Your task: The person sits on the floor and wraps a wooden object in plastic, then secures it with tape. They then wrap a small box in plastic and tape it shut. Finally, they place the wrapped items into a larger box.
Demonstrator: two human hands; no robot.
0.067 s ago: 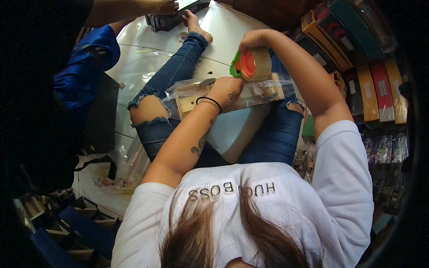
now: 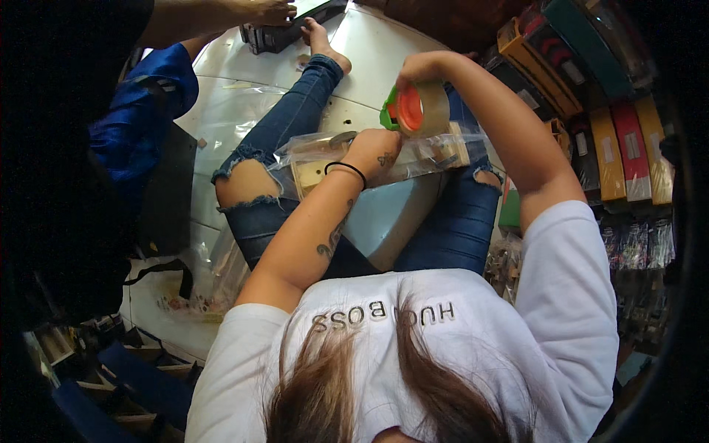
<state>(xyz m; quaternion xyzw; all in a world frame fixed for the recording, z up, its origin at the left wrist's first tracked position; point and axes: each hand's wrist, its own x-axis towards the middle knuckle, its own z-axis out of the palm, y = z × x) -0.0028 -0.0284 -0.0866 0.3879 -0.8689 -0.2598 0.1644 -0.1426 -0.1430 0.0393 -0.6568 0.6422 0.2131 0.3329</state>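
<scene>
My right hand [image 2: 421, 68] is closed on a hand-held tape dispenser [image 2: 389, 109], which has a green body and a red-orange hub. A wide roll of clear brownish tape [image 2: 436, 111] sits on it. Just below, a flat, pale wooden piece wrapped in clear plastic [image 2: 314, 173] lies across my knees. My left hand [image 2: 373, 150] is closed over the middle of this package, knuckles up against the dispenser's lower side. Its fingertips are hidden from view. A round grey disc [image 2: 342, 139] shows at the package's far edge, beside my left hand.
Between my thighs is a light-blue surface [image 2: 380, 214]. Shelves of boxed goods in yellow, red and black [image 2: 631, 151] line the right side. Another person's hand [image 2: 275, 11] is at a dark case [image 2: 277, 37] at far left. Clear plastic bags [image 2: 210, 284] lie on the floor, left.
The tape dispenser and my right hand have shifted very slightly to the right. My left hand stays in place on the package.
</scene>
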